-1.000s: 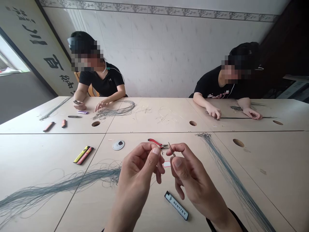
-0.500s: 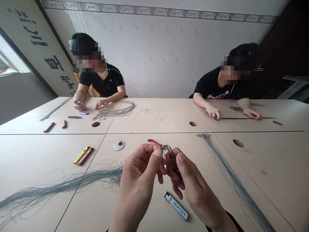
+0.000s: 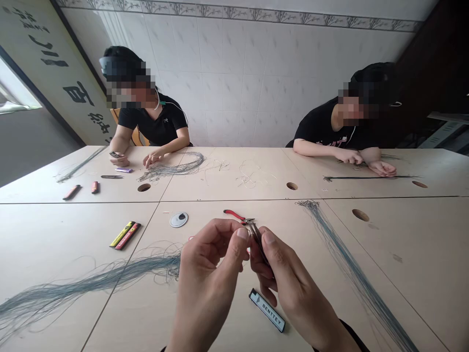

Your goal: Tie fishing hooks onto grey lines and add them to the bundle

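Observation:
My left hand [image 3: 214,266] is closed in a pinch, thumb against forefinger, on something too small to make out. Close beside it, my right hand [image 3: 289,271] grips dark metal tweezers [image 3: 258,240], their tips pointing up and left toward the left fingertips. Just beyond the fingers lies a pair of pliers [image 3: 234,213] with red handles, partly hidden. To the left, a bundle of thin blue-grey lines [image 3: 110,276] runs behind my left hand, with small dark pieces at its end. Below the hands rests a small case marked BENTTEY [image 3: 267,311].
Another line bundle [image 3: 361,271] stretches down the right side. A yellow and red pair of packs [image 3: 125,235] and a round grey disc [image 3: 179,219] lie left. Holes [image 3: 361,215] pierce the table. Two people [image 3: 154,117] sit opposite, handling similar lines.
My hands shift slightly, and the tweezers' tips have come a little lower and left, nearer the left fingertips. The right-hand person's hand has lifted from the dark strand and moved right.

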### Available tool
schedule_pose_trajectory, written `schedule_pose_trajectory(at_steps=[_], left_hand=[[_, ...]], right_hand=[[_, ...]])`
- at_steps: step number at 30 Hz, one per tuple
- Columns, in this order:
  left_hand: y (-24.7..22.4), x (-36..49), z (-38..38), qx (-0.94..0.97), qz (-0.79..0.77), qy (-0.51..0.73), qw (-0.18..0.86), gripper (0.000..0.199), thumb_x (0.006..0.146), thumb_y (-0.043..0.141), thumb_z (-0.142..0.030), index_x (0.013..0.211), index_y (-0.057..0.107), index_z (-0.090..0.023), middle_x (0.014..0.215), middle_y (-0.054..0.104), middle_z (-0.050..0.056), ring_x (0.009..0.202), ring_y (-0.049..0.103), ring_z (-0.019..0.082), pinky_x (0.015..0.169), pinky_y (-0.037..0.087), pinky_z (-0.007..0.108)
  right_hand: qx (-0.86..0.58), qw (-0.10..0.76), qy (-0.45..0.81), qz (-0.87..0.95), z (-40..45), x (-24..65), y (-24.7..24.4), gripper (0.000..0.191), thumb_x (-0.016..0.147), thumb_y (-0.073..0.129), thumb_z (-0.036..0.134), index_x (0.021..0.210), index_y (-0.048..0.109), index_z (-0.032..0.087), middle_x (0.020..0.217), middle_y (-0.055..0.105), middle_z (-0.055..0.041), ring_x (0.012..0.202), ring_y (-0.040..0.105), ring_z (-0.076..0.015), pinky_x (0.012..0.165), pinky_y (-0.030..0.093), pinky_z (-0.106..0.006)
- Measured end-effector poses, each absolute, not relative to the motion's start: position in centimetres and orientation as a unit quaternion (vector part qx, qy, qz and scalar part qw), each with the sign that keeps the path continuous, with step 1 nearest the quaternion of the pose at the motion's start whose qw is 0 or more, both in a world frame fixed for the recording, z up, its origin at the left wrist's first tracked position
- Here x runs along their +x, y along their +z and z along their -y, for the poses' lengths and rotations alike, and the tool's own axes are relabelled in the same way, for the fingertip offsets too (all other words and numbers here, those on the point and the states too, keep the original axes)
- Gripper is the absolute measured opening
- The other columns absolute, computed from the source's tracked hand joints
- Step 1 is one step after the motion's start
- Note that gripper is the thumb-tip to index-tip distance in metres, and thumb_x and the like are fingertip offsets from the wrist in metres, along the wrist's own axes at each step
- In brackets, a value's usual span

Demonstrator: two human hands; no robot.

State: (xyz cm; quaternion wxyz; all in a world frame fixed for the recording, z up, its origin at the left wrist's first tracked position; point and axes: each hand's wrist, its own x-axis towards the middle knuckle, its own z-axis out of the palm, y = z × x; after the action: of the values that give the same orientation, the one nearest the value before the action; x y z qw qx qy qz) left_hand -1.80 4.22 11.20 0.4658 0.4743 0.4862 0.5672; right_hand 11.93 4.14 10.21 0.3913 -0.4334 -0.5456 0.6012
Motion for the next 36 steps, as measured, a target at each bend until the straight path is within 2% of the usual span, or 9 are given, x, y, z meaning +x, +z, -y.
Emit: schedule_pose_trajectory(at_steps=[17,23,29,36], left_hand=[[11.38,-1.53,-4.10,0.489,-0.475,0.567,0.461,0.019,0.092,0.071,-0.031,0.076,0.071,-0.021,0.064,0.067,-0.001,0.059,0.066,0.013,0.057,0.054,0.021],[11.32,-1.44,-4.19,0.495,-0.474,0.572,0.451,0.019,0.092,0.071,-0.029,0.075,0.071,-0.020,0.063,0.068,-0.002,0.058,0.066,0.012,0.056,0.054,0.019],[11.09,-1.52,-4.30,0.502,-0.464,0.577,0.447,0.019,0.093,0.069,-0.028,0.077,0.071,-0.019,0.066,0.070,-0.002,0.060,0.068,0.011,0.057,0.057,0.017],[11.14,-1.50,-4.23,0.502,-0.461,0.579,0.448,0.018,0.093,0.070,-0.027,0.077,0.070,-0.019,0.066,0.070,-0.002,0.060,0.068,0.010,0.058,0.056,0.015]], right_hand=[[-0.435,0.377,0.594,0.562,-4.00,12.06,10.55,0.050,0.105,0.031,0.066,0.086,0.047,0.024,0.078,0.044,0.0016,0.065,0.040,-0.0130,0.051,0.040,-0.023],[-0.443,0.367,0.598,0.558,-4.00,12.15,10.58,0.046,0.106,0.033,0.065,0.090,0.047,0.024,0.075,0.038,0.0037,0.061,0.033,-0.0117,0.051,0.036,-0.023],[-0.444,0.375,0.589,0.562,-3.97,12.03,10.53,0.046,0.107,0.031,0.062,0.088,0.046,0.024,0.076,0.038,0.0034,0.066,0.035,-0.0125,0.057,0.038,-0.023],[-0.442,0.376,0.589,0.562,-4.13,11.95,10.09,0.046,0.107,0.032,0.063,0.088,0.046,0.024,0.074,0.034,0.0043,0.063,0.031,-0.0123,0.056,0.036,-0.023]])
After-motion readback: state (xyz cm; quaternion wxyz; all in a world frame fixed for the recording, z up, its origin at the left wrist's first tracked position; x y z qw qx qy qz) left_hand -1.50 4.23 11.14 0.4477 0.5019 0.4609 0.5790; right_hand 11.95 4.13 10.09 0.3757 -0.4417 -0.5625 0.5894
